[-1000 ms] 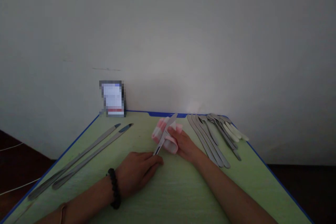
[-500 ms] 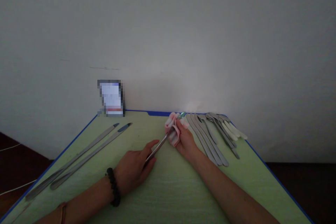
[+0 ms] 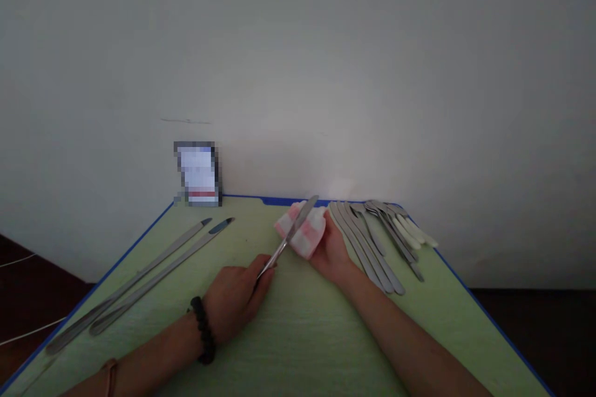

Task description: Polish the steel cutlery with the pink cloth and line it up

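Observation:
My left hand [image 3: 239, 291] is closed around the handle of a metal table knife [image 3: 302, 218], whose blade points up and away to the right. Under the blade lies a pink-and-white checked cloth [image 3: 313, 242], spread over my right hand [image 3: 334, 248]. The right fingers are mostly hidden behind the cloth, which they hold from beneath and from the right side. Just right of that hand, several metal knives [image 3: 367, 248] lie side by side on the table.
Two long metal knives [image 3: 161, 276] lie at the left of the green table [image 3: 288, 347]. Further right are several spoons and forks [image 3: 393, 229] and white-handled cutlery [image 3: 412, 232]. A blurred-out phone-like screen [image 3: 199, 173] leans against the wall at the back left.
The cloth, folded round the knife before, is now opened out flat beneath the blade. My right fingers no longer pinch over the blade. The left hand keeps its grip on the handle.

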`<control>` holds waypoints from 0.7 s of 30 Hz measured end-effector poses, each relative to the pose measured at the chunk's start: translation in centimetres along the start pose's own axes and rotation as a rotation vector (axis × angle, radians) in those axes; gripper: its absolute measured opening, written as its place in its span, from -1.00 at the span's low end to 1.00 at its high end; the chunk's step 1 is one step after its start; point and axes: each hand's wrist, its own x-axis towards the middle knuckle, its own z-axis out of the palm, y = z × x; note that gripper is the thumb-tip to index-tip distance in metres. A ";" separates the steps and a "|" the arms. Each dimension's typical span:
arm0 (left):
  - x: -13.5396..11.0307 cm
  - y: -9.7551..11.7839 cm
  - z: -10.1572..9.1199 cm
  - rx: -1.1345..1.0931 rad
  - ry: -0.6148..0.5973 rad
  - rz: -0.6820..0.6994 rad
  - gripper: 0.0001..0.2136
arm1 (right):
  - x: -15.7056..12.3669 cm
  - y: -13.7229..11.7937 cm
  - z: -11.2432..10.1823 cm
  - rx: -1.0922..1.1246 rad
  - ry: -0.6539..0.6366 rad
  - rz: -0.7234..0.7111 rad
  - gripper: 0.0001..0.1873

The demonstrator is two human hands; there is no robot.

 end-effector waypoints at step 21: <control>0.0 -0.6 -0.2 0.002 -0.003 0.139 -0.67 | -0.4 0.6 -0.3 -0.253 -0.076 -0.041 -0.82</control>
